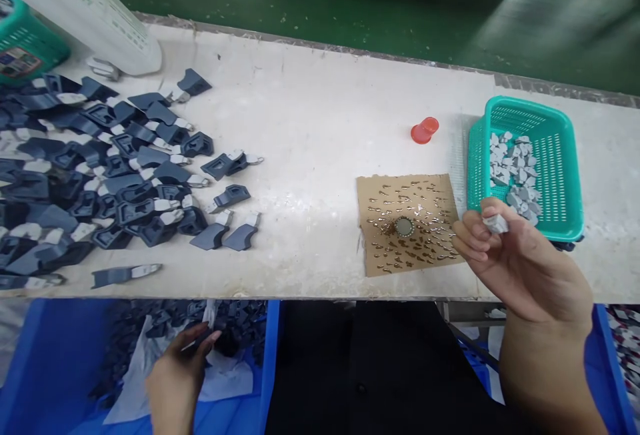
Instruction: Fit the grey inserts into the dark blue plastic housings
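Observation:
My right hand (530,268) is raised in front of the green basket (565,175), its fingers closed on a small light grey piece (496,223). Similar grey pieces (523,171) lie in that basket. Low on the left, over a blue bin (55,368), my left hand (180,368) pinches a dark plastic part (199,339), mostly covered by the fingers. More dark parts (245,328) and white sheeting (133,381) fill the bin. Beside the right hand lies a cardboard square (373,258) dotted with shiny brown drops, a bottle cap (404,226) on it.
Many dark blue-grey parts with light grey ends (120,188) are heaped on the left of the white table (310,128). A red cup-like object (425,130) stands behind the cardboard. At the far left are a white bottle (115,21) and another green basket (35,38).

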`<state>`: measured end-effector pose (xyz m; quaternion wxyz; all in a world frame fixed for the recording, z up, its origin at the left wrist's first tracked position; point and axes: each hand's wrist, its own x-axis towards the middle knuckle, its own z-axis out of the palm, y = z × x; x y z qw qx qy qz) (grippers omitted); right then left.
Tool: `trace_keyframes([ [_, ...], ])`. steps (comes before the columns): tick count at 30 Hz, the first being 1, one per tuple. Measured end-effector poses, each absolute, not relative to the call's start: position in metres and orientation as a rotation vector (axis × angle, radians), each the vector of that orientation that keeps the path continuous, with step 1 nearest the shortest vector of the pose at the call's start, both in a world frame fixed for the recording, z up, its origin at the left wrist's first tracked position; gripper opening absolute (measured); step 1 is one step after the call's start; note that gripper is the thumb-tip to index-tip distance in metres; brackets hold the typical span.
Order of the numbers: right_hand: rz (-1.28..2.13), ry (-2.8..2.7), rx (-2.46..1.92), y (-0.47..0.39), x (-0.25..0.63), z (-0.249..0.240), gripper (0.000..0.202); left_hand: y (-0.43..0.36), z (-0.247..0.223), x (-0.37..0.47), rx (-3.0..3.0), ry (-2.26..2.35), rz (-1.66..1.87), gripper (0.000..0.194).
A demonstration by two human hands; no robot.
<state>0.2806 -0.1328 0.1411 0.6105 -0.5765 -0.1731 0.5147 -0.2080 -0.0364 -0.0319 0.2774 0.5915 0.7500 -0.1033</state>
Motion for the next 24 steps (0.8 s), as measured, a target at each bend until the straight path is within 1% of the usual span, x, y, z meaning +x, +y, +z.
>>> trace_keyframes([
  [4,1.203,-0.390,-1.295,-0.130,0.273,0.144,0.022,-0.028,0.025,-0.182,1.008,1.714,0.103,0.056],
  [7,1.161,-0.441,-1.338,-0.132,0.271,0.140,0.017,-0.032,0.065,-0.133,0.710,1.367,0.405,0.042],
  [9,1.162,-0.485,-1.376,-0.135,0.272,0.137,0.022,-0.035,0.083,-0.088,0.606,1.053,0.531,0.033],
  [10,1.175,-0.501,-1.388,-0.136,0.272,0.136,0.027,-0.036,0.089,-0.064,0.530,0.895,0.573,0.032],
  [12,1.181,-0.519,-1.420,-0.138,0.271,0.135,0.030,-0.037,0.094,-0.018,0.373,0.643,0.615,0.028],
  [14,1.102,-0.535,-1.503,-0.138,0.269,0.134,0.023,-0.036,0.094,0.020,0.215,0.484,0.618,0.030],
  [16,0.980,-0.557,-1.616,-0.137,0.266,0.134,0.021,-0.035,0.090,0.046,0.096,0.406,0.556,0.035],
  [20,0.829,-0.625,-1.688,-0.139,0.266,0.127,0.020,-0.033,0.083,0.064,0.046,0.395,0.473,0.041],
  [22,0.723,-0.736,-1.659,-0.142,0.271,0.121,0.015,-0.032,0.081,0.065,0.050,0.388,0.463,0.040],
  [24,0.666,-0.859,-1.679,-0.147,0.278,0.115,0.014,-0.032,0.079,0.065,0.050,0.372,0.456,0.039],
])
